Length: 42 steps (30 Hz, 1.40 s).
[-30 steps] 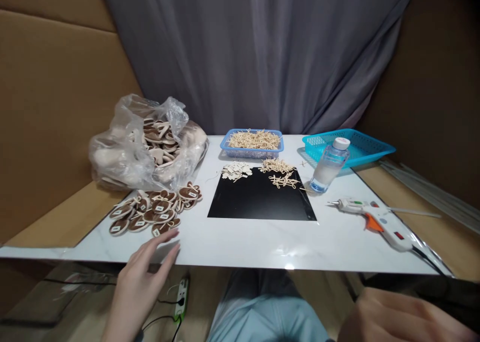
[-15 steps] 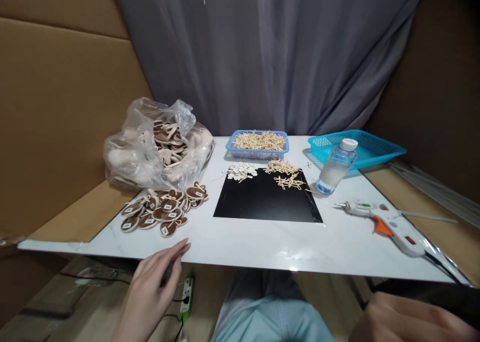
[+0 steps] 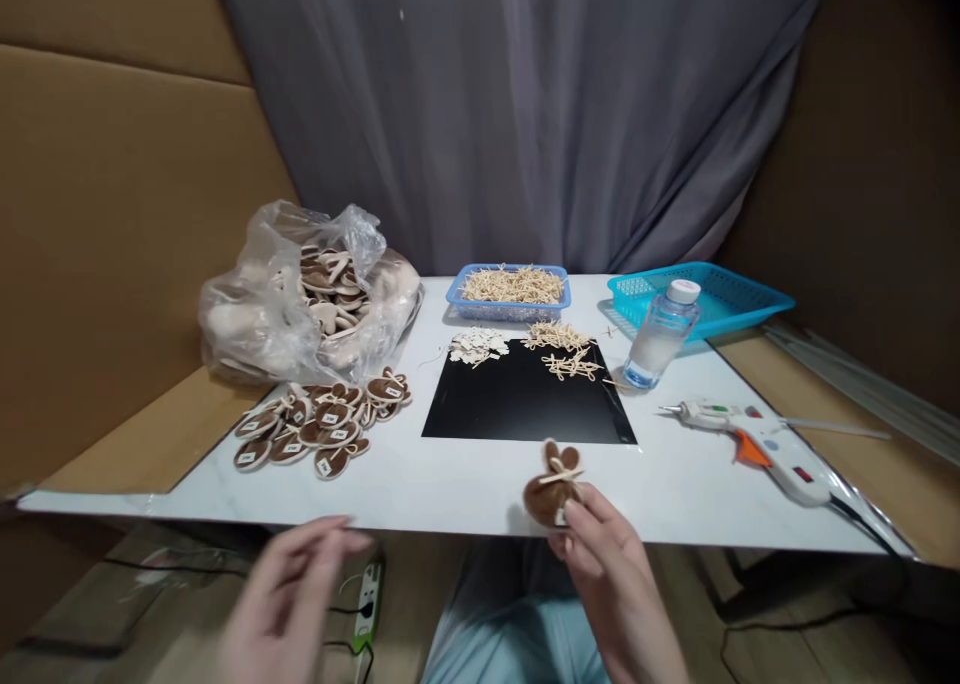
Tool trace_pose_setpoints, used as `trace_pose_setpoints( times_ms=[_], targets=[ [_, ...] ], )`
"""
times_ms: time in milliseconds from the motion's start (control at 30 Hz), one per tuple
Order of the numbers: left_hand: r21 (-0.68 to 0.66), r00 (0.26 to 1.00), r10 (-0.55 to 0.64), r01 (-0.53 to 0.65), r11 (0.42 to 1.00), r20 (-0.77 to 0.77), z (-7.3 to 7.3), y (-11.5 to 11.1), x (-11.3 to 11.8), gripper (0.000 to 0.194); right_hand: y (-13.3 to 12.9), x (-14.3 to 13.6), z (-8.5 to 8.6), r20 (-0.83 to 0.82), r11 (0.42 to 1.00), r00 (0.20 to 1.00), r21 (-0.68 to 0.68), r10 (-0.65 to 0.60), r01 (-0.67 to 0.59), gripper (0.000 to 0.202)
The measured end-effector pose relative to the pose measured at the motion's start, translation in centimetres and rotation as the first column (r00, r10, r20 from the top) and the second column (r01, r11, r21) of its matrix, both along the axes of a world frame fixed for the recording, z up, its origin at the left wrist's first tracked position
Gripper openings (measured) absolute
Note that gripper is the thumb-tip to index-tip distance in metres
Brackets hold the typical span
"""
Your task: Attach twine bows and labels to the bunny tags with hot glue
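Note:
Pinched between the thumb and fingers of my right hand (image 3: 604,554) is a brown bunny-shaped piece (image 3: 547,494) with a pale bow and a small white label, held over the table's front edge. My left hand (image 3: 300,584), blurred, is at the front edge on the left; its fingertips are close together and whether they hold anything is unclear. Beyond it lies a pile of similar labelled brown pieces (image 3: 330,434). White labels (image 3: 478,345) and loose bows (image 3: 571,365) sit at the back of a black mat (image 3: 525,399).
At the back left stands a plastic bag (image 3: 255,314) full of brown pieces. A blue basket (image 3: 508,312) of bows is behind the mat. On the right are a bottle (image 3: 660,339), a turquoise tray (image 3: 731,304) and a glue gun (image 3: 757,444) with its cord.
My right hand has come in from the lower right to the table's front edge, with a brown bunny piece now visible in it. My left hand has drawn slightly down, and the view has shifted a little.

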<state>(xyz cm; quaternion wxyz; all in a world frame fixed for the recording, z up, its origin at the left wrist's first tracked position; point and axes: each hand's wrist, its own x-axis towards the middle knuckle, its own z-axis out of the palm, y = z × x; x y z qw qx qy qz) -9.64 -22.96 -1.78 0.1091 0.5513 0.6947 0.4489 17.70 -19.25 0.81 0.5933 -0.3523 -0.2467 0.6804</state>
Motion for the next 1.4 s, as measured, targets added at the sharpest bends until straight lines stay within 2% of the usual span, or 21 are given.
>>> trace_pose_setpoints(
  times_ms=[33,67,167,300,433,733,900,1100,1200,1333,1400],
  targets=[
    [-0.078,0.988,-0.091,0.101,0.992,0.123,0.6,0.5,2.1,0.026,0.1,-0.5,-0.1,0.122,0.998,0.992,-0.042,-0.036,0.042,0.022],
    [-0.091,0.96,-0.164,0.188,0.978,0.225,1.1,1.0,4.3,0.028,0.3,-1.0,-0.3,0.191,0.997,0.98,-0.033,-0.061,0.068,0.026],
    [-0.121,0.848,-0.302,0.388,0.914,0.436,2.6,2.8,9.3,0.03,0.5,-1.4,-0.9,0.274,0.995,0.957,0.033,-0.095,0.09,0.028],
    [-0.101,0.714,-0.354,0.51,0.854,0.604,3.1,4.4,12.3,0.03,0.7,-0.8,-1.2,0.313,0.992,0.942,0.073,-0.121,0.103,0.029],
    [-0.077,0.628,-0.328,0.528,0.846,0.706,2.6,5.3,13.0,0.027,0.6,-0.2,-1.0,0.329,0.995,0.94,0.065,-0.088,0.071,0.032],
    [-0.078,0.552,-0.263,0.518,0.852,0.791,2.2,5.9,13.1,0.033,0.6,0.0,-0.7,0.263,0.996,0.961,0.03,-0.085,0.08,0.036],
    [-0.081,0.579,-0.266,0.503,0.86,0.771,1.9,5.9,13.3,0.03,0.6,-0.1,-1.2,0.24,0.997,0.968,0.009,-0.072,0.072,0.03],
    [-0.087,0.669,-0.281,0.46,0.884,0.688,1.2,5.5,13.5,0.027,0.6,0.3,-2.3,0.308,0.998,0.95,0.017,-0.057,0.055,0.027],
    [-0.087,0.674,-0.319,0.495,0.865,0.667,1.4,5.4,13.4,0.023,0.7,0.8,-2.2,0.337,0.999,0.941,0.036,-0.043,0.033,0.026],
    [-0.082,0.667,-0.387,0.558,0.826,0.637,2.1,5.2,13.4,0.015,0.8,1.4,-1.7,0.309,0.994,0.949,0.069,0.059,-0.084,0.026],
    [-0.079,0.657,-0.409,0.58,0.811,0.633,2.3,5.2,13.5,0.013,0.8,1.5,-1.6,0.289,0.994,0.955,0.06,0.067,-0.088,0.023]
  ],
)
